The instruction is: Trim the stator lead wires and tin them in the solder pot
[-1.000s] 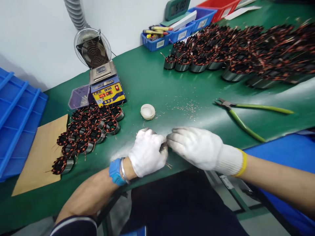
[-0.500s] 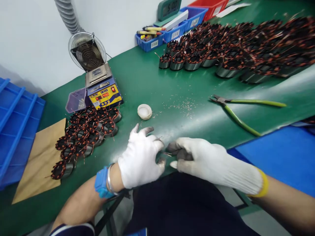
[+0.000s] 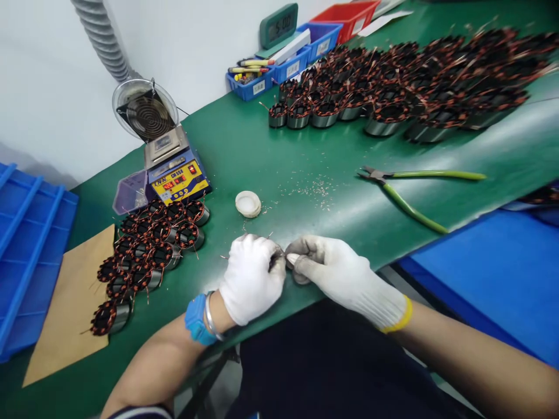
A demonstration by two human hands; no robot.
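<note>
My left hand (image 3: pixel 253 279), in a white glove, is curled closed above the green bench near its front edge. Thin copper wire ends stick out past its fingers; they look like those of a wire-wound stator, whose body the glove hides. My right hand (image 3: pixel 323 265), gloved too with darkened fingertips, meets it with thumb and fingers pinched together. Whatever lies in that pinch is hidden. Just beyond the hands is a small round white dish (image 3: pixel 248 204). To the left stands a group of copper-wound stators (image 3: pixel 163 255), partly on a brown sheet (image 3: pixel 70 302).
Green-handled cutters (image 3: pixel 406 201) lie spread at the right, near scattered wire clippings (image 3: pixel 318 192). Many more stators (image 3: pixel 325 113) fill the back right. A soldering pot (image 3: pixel 179 177) with a fan (image 3: pixel 148 113) stands back left. Blue bins (image 3: pixel 251 87) and a clock (image 3: pixel 278 26) line the wall.
Both hands have come together; the right fingers have closed to a pinch against the left hand. My left fingers, spread before, are now curled in. The camera view has shifted slightly.
</note>
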